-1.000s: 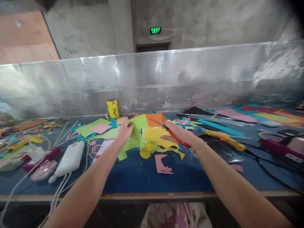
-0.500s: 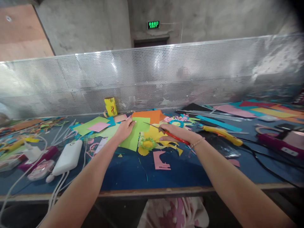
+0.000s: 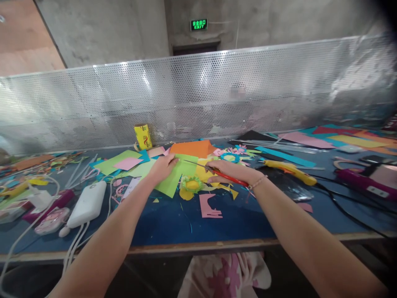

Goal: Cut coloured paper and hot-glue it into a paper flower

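Note:
My left hand [image 3: 163, 166] lies on a light green paper sheet [image 3: 178, 176] spread on the blue table [image 3: 173, 223], its fingers pressed down on the sheet's upper left part. My right hand [image 3: 228, 170] is closed round red-handled scissors [image 3: 217, 173], whose blades point left over the green sheet's top edge. Just below the scissors lie a yellow and green paper flower [image 3: 192, 184] and yellow scraps. An orange sheet [image 3: 194, 148] lies behind the green one.
A pink cut-out [image 3: 207, 205] lies near the front. At left are a white power bank [image 3: 87, 204] with cables and a pink device. A yellow glue gun [image 3: 290, 171] and black cable lie right. A yellow box [image 3: 143, 137] stands by the perforated metal screen [image 3: 198, 95].
The green sheet has gone from lifted and folded in my left hand to lying flat on the table under it. My right hand with the scissors shifted slightly left.

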`<action>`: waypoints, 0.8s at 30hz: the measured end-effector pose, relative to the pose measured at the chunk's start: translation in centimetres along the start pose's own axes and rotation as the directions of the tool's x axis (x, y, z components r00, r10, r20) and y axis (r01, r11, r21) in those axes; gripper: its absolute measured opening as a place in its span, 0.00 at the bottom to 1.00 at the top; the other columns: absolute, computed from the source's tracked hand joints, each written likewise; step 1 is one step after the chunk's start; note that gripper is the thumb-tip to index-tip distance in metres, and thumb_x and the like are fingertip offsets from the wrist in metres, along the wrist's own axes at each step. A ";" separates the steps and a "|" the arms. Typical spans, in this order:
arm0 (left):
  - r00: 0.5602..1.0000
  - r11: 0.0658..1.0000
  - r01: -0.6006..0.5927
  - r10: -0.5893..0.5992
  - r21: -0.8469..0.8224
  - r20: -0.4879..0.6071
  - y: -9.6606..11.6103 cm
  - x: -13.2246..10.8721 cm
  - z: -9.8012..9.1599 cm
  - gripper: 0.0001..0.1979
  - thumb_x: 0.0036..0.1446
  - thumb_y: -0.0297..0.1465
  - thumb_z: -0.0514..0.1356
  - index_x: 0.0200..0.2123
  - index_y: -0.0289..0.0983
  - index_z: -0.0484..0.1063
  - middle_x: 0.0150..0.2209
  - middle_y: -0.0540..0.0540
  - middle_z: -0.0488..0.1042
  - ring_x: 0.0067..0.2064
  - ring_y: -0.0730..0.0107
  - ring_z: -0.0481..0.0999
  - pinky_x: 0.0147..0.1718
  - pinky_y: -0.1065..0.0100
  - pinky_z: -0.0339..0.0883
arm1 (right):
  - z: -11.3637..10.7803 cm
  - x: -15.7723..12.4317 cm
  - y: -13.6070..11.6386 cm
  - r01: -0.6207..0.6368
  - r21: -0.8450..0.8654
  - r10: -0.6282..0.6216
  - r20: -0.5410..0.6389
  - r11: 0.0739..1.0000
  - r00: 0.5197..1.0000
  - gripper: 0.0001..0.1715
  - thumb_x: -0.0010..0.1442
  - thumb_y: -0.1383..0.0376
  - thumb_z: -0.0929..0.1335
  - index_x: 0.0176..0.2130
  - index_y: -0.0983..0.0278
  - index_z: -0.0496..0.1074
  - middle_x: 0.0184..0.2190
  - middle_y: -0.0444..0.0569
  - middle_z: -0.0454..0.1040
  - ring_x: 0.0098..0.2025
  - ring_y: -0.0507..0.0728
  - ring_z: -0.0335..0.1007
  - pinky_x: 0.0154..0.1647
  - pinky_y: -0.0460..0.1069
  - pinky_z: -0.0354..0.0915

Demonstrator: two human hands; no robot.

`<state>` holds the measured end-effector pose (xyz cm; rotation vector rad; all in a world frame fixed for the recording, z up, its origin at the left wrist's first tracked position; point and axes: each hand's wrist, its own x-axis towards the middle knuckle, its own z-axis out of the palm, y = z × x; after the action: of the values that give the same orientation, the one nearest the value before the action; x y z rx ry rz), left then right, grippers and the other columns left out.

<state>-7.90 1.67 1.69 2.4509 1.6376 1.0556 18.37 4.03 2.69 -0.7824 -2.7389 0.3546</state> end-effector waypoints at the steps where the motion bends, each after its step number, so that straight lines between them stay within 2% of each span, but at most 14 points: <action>1: 1.000 1.000 -0.004 0.004 -0.002 0.006 0.1 0.0 0.0 0.11 0.57 0.34 0.48 0.24 0.38 0.61 0.21 0.49 0.62 0.27 0.67 0.65 0.28 0.68 0.54 | 0.0 0.0 0.0 0.000 -0.004 0.000 0.005 1.000 1.000 0.23 0.53 0.47 0.63 0.38 0.62 0.66 0.32 0.49 0.68 0.32 0.56 0.63 0.32 0.48 0.57; 7: 1.000 1.000 -0.013 0.013 -0.003 0.007 0.3 0.1 0.2 0.11 0.57 0.35 0.48 0.26 0.38 0.65 0.24 0.46 0.67 0.30 0.65 0.68 0.31 0.67 0.58 | 0.2 0.1 0.2 0.011 -0.015 -0.011 0.013 1.000 1.000 0.22 0.53 0.48 0.63 0.38 0.62 0.67 0.30 0.48 0.68 0.31 0.55 0.63 0.31 0.48 0.57; 14: 1.000 0.997 0.003 -0.004 -0.083 -0.009 0.4 0.0 0.0 0.09 0.55 0.34 0.51 0.26 0.38 0.67 0.27 0.45 0.70 0.32 0.64 0.69 0.32 0.67 0.59 | 0.1 0.1 -0.2 0.007 -0.008 -0.007 0.005 1.000 1.000 0.23 0.53 0.47 0.63 0.37 0.62 0.67 0.30 0.49 0.68 0.31 0.55 0.63 0.31 0.48 0.56; 19: 1.000 0.999 -0.001 0.002 -0.051 0.009 0.5 0.0 -0.1 0.10 0.56 0.32 0.50 0.27 0.38 0.67 0.27 0.45 0.70 0.32 0.64 0.69 0.32 0.67 0.58 | -0.1 0.0 -0.6 0.014 0.007 -0.014 0.000 1.000 1.000 0.20 0.55 0.49 0.62 0.33 0.63 0.67 0.27 0.47 0.66 0.27 0.53 0.60 0.29 0.47 0.55; 24: 1.000 1.000 0.011 -0.012 -0.024 -0.022 0.5 0.0 0.1 0.10 0.57 0.33 0.49 0.27 0.38 0.65 0.23 0.47 0.66 0.28 0.65 0.66 0.29 0.67 0.55 | 0.0 0.1 -0.2 0.029 -0.017 -0.029 -0.026 0.999 0.999 0.20 0.55 0.49 0.62 0.30 0.63 0.65 0.25 0.45 0.65 0.26 0.52 0.59 0.28 0.47 0.53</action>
<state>-7.49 1.47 1.80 2.4205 1.6333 1.0981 18.20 3.88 2.75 -0.7454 -2.7291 0.3131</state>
